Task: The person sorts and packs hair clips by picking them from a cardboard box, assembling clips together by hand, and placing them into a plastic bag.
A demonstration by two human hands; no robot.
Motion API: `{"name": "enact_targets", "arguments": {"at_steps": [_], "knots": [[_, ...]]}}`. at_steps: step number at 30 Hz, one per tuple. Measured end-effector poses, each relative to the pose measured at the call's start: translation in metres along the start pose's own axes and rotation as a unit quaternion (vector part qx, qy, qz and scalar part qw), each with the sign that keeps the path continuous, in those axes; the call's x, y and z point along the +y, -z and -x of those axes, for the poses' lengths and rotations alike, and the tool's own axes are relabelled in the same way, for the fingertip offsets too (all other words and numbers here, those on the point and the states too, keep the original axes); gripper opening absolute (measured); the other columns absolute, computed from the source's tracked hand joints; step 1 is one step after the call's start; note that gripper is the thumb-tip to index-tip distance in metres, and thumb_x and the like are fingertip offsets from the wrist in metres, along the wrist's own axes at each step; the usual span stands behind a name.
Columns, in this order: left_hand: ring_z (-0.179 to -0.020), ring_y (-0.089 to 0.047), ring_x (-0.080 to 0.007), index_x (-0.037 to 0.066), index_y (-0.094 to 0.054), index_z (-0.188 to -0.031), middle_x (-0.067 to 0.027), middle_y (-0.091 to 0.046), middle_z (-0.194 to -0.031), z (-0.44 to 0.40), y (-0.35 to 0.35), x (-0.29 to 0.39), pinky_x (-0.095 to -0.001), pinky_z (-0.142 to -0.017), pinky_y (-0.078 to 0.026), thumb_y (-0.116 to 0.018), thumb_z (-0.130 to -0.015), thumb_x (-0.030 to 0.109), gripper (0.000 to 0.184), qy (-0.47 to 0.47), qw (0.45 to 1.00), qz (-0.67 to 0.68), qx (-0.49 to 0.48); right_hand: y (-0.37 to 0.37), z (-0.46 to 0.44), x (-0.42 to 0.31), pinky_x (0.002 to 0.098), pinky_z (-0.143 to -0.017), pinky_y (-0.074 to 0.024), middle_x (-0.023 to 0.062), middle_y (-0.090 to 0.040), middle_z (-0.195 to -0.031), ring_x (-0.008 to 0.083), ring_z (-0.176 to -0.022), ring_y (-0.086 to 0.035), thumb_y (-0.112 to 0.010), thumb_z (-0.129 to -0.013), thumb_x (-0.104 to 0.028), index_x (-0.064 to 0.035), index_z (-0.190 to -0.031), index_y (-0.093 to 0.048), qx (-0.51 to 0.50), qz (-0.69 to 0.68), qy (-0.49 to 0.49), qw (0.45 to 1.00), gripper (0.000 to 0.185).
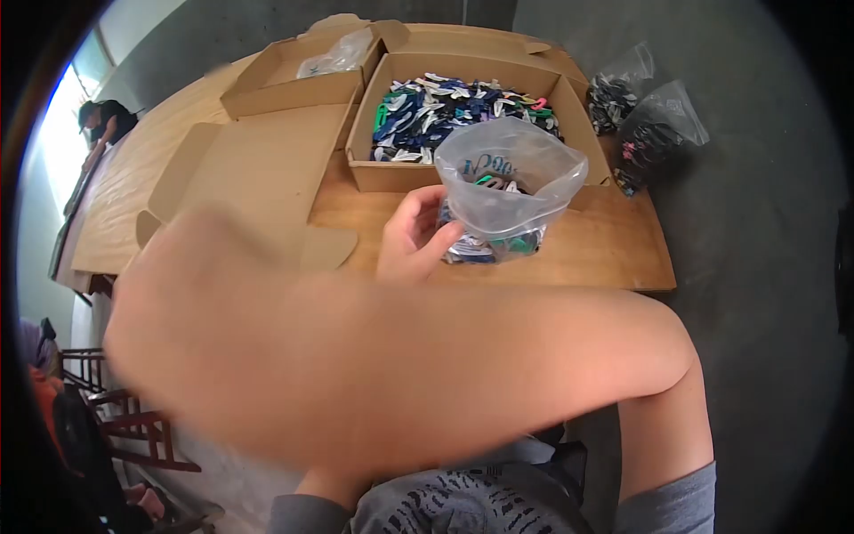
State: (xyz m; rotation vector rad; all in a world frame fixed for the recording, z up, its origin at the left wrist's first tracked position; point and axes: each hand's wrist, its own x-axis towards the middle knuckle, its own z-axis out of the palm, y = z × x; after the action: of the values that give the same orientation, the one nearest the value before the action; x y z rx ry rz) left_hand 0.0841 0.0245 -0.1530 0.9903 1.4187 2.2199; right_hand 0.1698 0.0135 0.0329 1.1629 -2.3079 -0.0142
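Note:
My left hand [416, 233] curls around the left side of a clear plastic bag [511, 191], its thumb in front and its other fingers partly hidden behind. The bag stands upright with its mouth wide open. Inside it lie small clip-like plastic pieces [520, 242] in white, green and dark colours. My right forearm stretches across the lower view, and my right hand [173, 276] is at the far left, smeared by motion, so its fingers do not show. Behind the bag, a cardboard box [365, 147] holds a heap of similar pieces [445, 111].
A second open box [294, 93] with a crumpled plastic bag [338, 55] stands at the back left; its flap spreads over the wooden table [614, 240]. Two filled bags [663, 133] sit past the right edge. A person [107, 125] is at the far left, above stools [142, 436].

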Motion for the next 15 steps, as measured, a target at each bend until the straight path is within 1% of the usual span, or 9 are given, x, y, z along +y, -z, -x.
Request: {"name": "enact_targets", "arguments": {"at_steps": [2, 3, 5, 6, 7, 9, 12, 13, 15], "knots": [[-0.110, -0.051, -0.0176, -0.003, -0.043, -0.122, -0.0099, -0.053, -0.118, 0.001, -0.001, 0.006, -0.0327, -0.096, -0.038, -0.059, -0.085, 0.004, 0.041, 0.098, 0.995, -0.003, 0.018, -0.022, 0.007, 0.026, 0.0351, -0.060, -0.0343, 0.0047, -0.058, -0.076, 0.0223, -0.072, -0.052, -0.060, -0.066, -0.021, -0.0095, -0.070, -0.068, -0.044, 0.012, -0.045, 0.998, 0.015], [-0.110, -0.051, -0.0176, -0.003, -0.043, -0.122, -0.0099, -0.053, -0.118, 0.001, 0.000, 0.006, -0.0327, -0.096, -0.038, -0.059, -0.085, 0.004, 0.041, 0.101, 0.995, 0.000, 0.018, -0.034, 0.016, 0.036, 0.0351, -0.060, -0.0343, 0.0047, -0.058, -0.076, 0.0223, -0.072, -0.052, -0.060, -0.066, -0.021, -0.0095, -0.070, -0.068, -0.047, 0.010, -0.047, 0.998, 0.015], [-0.111, -0.050, -0.0179, -0.003, -0.043, -0.122, -0.0101, -0.053, -0.118, 0.002, 0.002, 0.005, -0.0330, -0.097, -0.037, -0.059, -0.085, 0.004, 0.041, 0.081, 0.997, -0.008, 0.015, -0.041, 0.036, 0.052, 0.0318, -0.051, -0.0318, 0.0012, -0.058, -0.066, 0.0189, -0.062, -0.054, -0.063, -0.065, -0.020, -0.0103, -0.071, -0.068, 0.149, 0.039, -0.019, 0.988, 0.013], [-0.111, -0.050, -0.0181, -0.003, -0.043, -0.123, -0.0102, -0.053, -0.119, 0.002, 0.003, 0.004, -0.0332, -0.097, -0.037, -0.059, -0.085, 0.004, 0.041, 0.072, 0.997, -0.012, 0.012, -0.040, 0.042, 0.057, 0.0318, -0.054, -0.0390, 0.0044, -0.063, -0.072, 0.0201, -0.068, -0.060, -0.062, -0.068, -0.017, -0.0101, -0.072, -0.069, 0.057, 0.066, -0.014, 0.996, 0.011], [-0.111, -0.050, -0.0182, -0.003, -0.043, -0.123, -0.0102, -0.053, -0.119, 0.002, 0.005, 0.002, -0.0333, -0.097, -0.037, -0.059, -0.085, 0.004, 0.041, 0.061, 0.998, -0.016, 0.010, -0.037, 0.045, 0.060, 0.0318, -0.054, -0.0390, 0.0044, -0.063, -0.072, 0.0201, -0.068, -0.060, -0.062, -0.068, -0.017, -0.0101, -0.072, -0.069, 0.054, 0.067, -0.015, 0.996, 0.011], [-0.112, -0.050, -0.0185, -0.003, -0.043, -0.123, -0.0104, -0.053, -0.120, 0.003, 0.008, -0.001, -0.0336, -0.098, -0.037, -0.058, -0.085, 0.004, 0.042, 0.035, 0.999, -0.020, 0.008, -0.030, 0.050, 0.063, 0.0351, -0.053, -0.0466, 0.0158, -0.058, -0.060, 0.0288, -0.065, -0.063, -0.058, -0.065, -0.006, -0.0012, -0.061, -0.059, -0.049, -0.047, -0.116, 0.991, 0.006], [-0.112, -0.050, -0.0189, -0.003, -0.043, -0.123, -0.0106, -0.052, -0.120, 0.003, 0.012, -0.006, -0.0340, -0.098, -0.036, -0.058, -0.085, 0.004, 0.042, 0.013, 1.000, -0.018, 0.000, -0.031, 0.055, 0.063, 0.0358, -0.054, -0.0480, 0.0164, -0.060, -0.061, 0.0273, -0.067, -0.065, -0.059, -0.063, -0.005, 0.0010, -0.064, -0.061, -0.105, -0.058, -0.134, 0.984, 0.007], [-0.113, -0.049, -0.0191, -0.003, -0.042, -0.124, -0.0107, -0.052, -0.121, 0.002, 0.013, -0.008, -0.0341, -0.098, -0.036, -0.058, -0.085, 0.004, 0.042, 0.011, 1.000, -0.015, -0.005, -0.016, 0.053, 0.057, 0.0358, -0.054, -0.0480, 0.0164, -0.060, -0.061, 0.0273, -0.067, -0.065, -0.059, -0.063, -0.005, 0.0010, -0.064, -0.061, -0.114, -0.061, -0.146, 0.981, 0.007], [-0.113, -0.049, -0.0194, -0.003, -0.042, -0.124, -0.0109, -0.052, -0.121, 0.001, 0.014, -0.010, -0.0344, -0.099, -0.035, -0.058, -0.085, 0.004, 0.043, 0.022, 0.999, -0.007, -0.022, 0.023, 0.047, 0.044, 0.0366, -0.055, -0.0488, 0.0174, -0.062, -0.067, 0.0240, -0.065, -0.065, -0.058, -0.064, -0.009, 0.0012, -0.069, -0.064, -0.230, -0.136, -0.097, 0.959, 0.013]]}}
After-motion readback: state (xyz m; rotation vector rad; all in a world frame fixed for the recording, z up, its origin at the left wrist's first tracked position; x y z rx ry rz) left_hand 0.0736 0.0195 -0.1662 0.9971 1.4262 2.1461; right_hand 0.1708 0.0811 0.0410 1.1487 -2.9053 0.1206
